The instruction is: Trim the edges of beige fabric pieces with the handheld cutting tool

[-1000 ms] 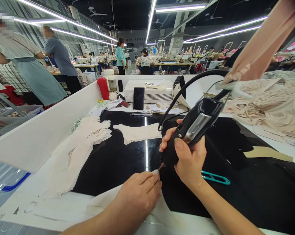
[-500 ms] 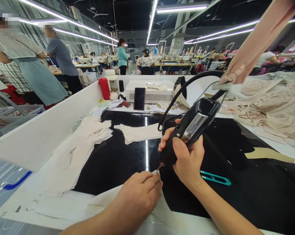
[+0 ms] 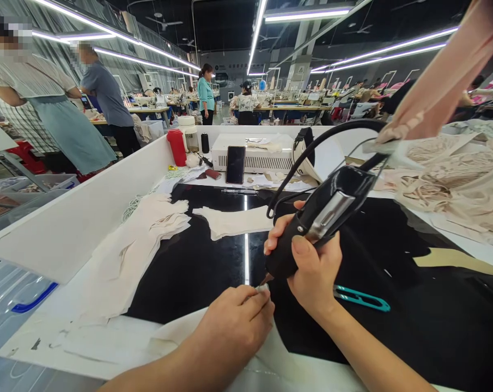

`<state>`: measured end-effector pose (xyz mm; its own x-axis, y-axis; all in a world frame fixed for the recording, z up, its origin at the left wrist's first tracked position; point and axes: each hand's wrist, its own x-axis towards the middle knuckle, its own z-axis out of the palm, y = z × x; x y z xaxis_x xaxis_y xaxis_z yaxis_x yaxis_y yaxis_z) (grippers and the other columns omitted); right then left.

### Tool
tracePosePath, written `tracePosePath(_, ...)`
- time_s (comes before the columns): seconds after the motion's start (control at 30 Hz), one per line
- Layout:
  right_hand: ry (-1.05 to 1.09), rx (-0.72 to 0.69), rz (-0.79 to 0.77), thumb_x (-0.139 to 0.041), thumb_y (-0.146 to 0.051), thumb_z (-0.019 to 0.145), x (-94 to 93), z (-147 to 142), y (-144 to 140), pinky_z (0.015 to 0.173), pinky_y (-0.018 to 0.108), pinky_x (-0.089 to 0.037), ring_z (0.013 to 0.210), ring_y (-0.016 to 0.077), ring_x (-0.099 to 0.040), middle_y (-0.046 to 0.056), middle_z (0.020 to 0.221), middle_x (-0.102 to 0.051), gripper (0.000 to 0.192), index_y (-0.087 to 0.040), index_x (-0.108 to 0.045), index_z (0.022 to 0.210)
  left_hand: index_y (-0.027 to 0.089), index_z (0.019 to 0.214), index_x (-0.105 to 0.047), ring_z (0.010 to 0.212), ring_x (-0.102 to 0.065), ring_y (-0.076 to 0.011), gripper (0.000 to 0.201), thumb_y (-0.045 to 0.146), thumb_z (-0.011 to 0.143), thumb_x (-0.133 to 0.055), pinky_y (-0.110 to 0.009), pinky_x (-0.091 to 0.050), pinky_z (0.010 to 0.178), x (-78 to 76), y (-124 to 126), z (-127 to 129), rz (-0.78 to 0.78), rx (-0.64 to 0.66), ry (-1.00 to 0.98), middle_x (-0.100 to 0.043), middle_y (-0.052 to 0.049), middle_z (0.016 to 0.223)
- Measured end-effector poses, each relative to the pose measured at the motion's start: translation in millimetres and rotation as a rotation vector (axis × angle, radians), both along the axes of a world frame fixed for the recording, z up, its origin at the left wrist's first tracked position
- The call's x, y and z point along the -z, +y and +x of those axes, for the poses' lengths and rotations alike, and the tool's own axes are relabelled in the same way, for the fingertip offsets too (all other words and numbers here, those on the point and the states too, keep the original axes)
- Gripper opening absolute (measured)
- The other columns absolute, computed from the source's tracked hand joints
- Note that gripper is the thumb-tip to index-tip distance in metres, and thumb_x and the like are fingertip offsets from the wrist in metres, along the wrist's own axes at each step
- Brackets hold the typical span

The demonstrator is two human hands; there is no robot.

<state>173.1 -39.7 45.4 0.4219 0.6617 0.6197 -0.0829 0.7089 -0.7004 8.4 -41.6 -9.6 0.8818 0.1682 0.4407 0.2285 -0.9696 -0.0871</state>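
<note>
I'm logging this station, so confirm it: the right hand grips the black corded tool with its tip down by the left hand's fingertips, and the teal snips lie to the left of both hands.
One detail is wrong. The teal snips lie on the black mat to the right of the right hand, not left of both hands. The head view shows it. The rest stands: the right hand grips the black corded tool, tip by the left hand.

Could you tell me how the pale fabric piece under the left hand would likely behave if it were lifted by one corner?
The fabric piece looks thin and lies flat under the left hand, so it would probably droop limply. It seems light. On the glossy black tabletop it may slide easily if pushed.
</note>
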Motion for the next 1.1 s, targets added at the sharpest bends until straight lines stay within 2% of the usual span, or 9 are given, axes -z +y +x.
tracePosePath(0.17,-0.008,0.040,-0.012,-0.073,-0.037,0.091,-3.5,0,-1,0.053,0.029,-0.056,0.060,0.0137,-0.061,-0.003,0.082,-0.065,0.032,-0.028,-0.054,0.115,0.010,0.121,-0.064,0.112,-0.068,-0.0184,0.022,0.016,0.109,-0.047,-0.032,-0.060,0.091,1.0,0,1,-0.024,-0.006,-0.007,-0.072,-0.010,0.122)
tracePosePath(0.4,0.001,0.004,-0.024,-0.071,-0.030,0.094,0.2,-3,1,0.057,0.027,-0.057,0.062,0.0123,-0.062,-0.004,0.083,-0.066,0.021,-0.027,-0.054,0.104,0.009,0.119,-0.065,0.107,-0.069,-0.0193,0.021,0.011,0.106,-0.048,-0.032,-0.059,0.088,1.2,0,2,0.009,-0.013,-0.020,-0.072,-0.009,0.120)
tracePosePath(0.57,-0.004,0.016,-0.019,-0.075,-0.033,0.092,-4.9,1,-2,0.056,0.028,-0.058,0.062,0.0129,-0.063,-0.004,0.083,-0.067,0.025,-0.027,-0.055,0.106,0.009,0.120,-0.065,0.104,-0.069,-0.0193,0.021,0.012,0.105,-0.050,-0.033,-0.060,0.086,-3.3,2,-1,-0.018,-0.001,-0.019,-0.072,-0.009,0.120)
tracePosePath(0.73,0.030,0.063,-0.016,-0.078,-0.036,0.089,-14.2,8,-15,0.056,0.030,-0.059,0.063,0.0148,-0.066,-0.002,0.088,-0.070,0.029,-0.026,-0.056,0.105,0.013,0.120,-0.067,0.107,-0.069,-0.0218,0.024,0.021,0.109,-0.046,-0.037,-0.059,0.085,-8.2,22,-20,-0.031,-0.090,-0.020,-0.072,-0.010,0.124)
tracePosePath(0.87,0.031,0.061,-0.038,-0.080,-0.037,0.089,-14.6,9,-29,0.055,0.030,-0.061,0.064,0.0153,-0.065,-0.002,0.087,-0.069,0.033,-0.026,-0.060,0.112,0.013,0.129,-0.064,0.119,-0.066,-0.0231,0.030,0.022,0.111,-0.041,-0.039,-0.058,0.096,-15.0,35,-40,-0.006,-0.147,0.002,-0.070,-0.012,0.131)
tracePosePath(0.97,0.030,0.053,-0.050,-0.079,-0.038,0.089,-13.0,8,-37,0.054,0.029,-0.060,0.064,0.0147,-0.064,-0.002,0.087,-0.067,0.037,-0.027,-0.060,0.119,0.011,0.128,-0.064,0.126,-0.062,-0.0244,0.030,0.019,0.111,-0.041,-0.041,-0.056,0.104,-20.7,29,-45,0.028,-0.130,-0.025,-0.068,-0.012,0.133)
tracePosePath(1.1,0.037,0.040,-0.053,-0.079,-0.038,0.089,-10.6,5,-41,0.055,0.030,-0.060,0.064,0.0148,-0.063,-0.002,0.088,-0.067,0.038,-0.028,-0.060,0.120,0.014,0.122,-0.066,0.115,-0.066,-0.0217,0.027,0.022,0.111,-0.043,-0.037,-0.057,0.099,-21.1,8,-36,-0.032,-0.028,-0.090,-0.071,-0.009,0.124)
